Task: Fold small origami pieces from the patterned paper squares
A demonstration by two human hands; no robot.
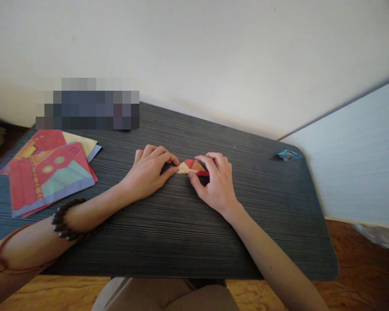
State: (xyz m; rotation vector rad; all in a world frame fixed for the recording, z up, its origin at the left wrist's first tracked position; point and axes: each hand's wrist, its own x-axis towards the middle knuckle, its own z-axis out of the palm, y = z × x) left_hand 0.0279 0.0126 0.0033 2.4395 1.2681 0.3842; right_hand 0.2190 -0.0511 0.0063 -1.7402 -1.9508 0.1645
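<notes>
A small folded piece of patterned paper [190, 166], red and tan, lies on the dark striped table [181, 233] near its middle. My left hand [151, 170] rests on the paper's left end, fingers curled and pressing its tip down. My right hand [214, 181] pinches the paper's right end between thumb and fingers. A dark bead bracelet [66, 220] circles my left wrist, and a thin bangle [0, 259] sits farther up that arm.
A stack of patterned paper sheets [48, 172] lies at the table's left. A small blue folded paper piece [288, 154] sits at the far right corner. A pale wall runs behind, a light panel [359, 168] stands at right, and wooden floor shows below.
</notes>
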